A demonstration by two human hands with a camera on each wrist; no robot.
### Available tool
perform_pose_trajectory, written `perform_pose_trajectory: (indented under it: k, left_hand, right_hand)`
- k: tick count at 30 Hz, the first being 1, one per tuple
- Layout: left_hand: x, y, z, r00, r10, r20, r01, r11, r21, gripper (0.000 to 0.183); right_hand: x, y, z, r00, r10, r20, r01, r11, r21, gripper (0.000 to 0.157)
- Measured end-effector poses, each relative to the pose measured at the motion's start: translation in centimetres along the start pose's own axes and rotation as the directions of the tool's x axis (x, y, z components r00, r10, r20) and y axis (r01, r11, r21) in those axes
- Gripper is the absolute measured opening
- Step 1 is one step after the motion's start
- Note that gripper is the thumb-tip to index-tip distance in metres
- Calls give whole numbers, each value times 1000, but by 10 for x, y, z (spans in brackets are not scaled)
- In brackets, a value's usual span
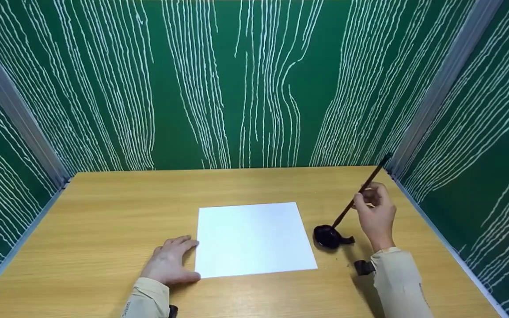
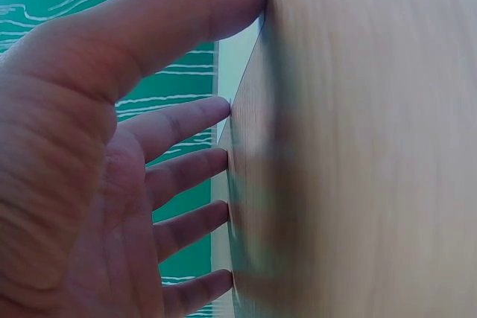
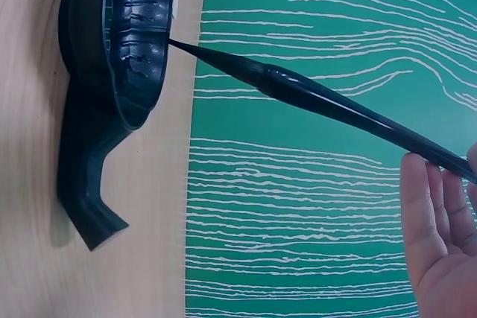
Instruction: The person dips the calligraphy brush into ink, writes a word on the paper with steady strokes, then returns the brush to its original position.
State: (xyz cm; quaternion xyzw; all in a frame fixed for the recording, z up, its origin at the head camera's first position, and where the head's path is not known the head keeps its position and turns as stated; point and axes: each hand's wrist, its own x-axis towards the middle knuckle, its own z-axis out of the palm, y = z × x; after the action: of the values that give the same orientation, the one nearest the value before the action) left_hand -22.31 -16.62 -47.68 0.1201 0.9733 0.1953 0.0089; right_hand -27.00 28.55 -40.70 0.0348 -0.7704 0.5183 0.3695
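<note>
A white sheet of paper [image 1: 254, 240] lies flat on the wooden table. At its left edge rests my left hand [image 1: 168, 260], fingers spread, with the thumb on the near left corner. In the left wrist view the fingertips [image 2: 220, 106] press down along the tabletop. My right hand [image 1: 377, 216] pinches the handle of a dark brown ink brush [image 1: 344, 212], held tilted. Its pointed tip reaches the rim of a small black dish [image 1: 325, 237] in the right wrist view. That dish has a ridged inside and a bent, stem-like handle on its side.
The wooden table [image 1: 117, 212] carries the dish to the right of the paper. Green walls [image 1: 175, 145] with white wavy lines enclose its back and sides, with grey posts [image 1: 449, 75] at the corners. Beige sleeves [image 1: 398, 278] cover both forearms.
</note>
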Motion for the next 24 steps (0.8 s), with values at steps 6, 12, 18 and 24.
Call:
perform_pose_trajectory:
  k: [6,12,18,24]
  left_hand:
    - [0,1,-1,1000,-11,3,11,1000,8,79]
    - [-1,2,0,1000,-14,3,14,1000,3,79]
    - [0,2,0,1000,-22,10,22,1000,4,80]
    - [1,2,1,1000,-23,8,23,1000,7,80]
  right_hand:
    - [1,15,5,1000,8,25,-8,1000,-7,16]
    - [2,46,10,998,27,60,-24,998,-55,17]
    - [1,48,11,998,15,64,-10,997,-77,18]
    - [1,39,9,995,44,84,-36,995,-92,17]
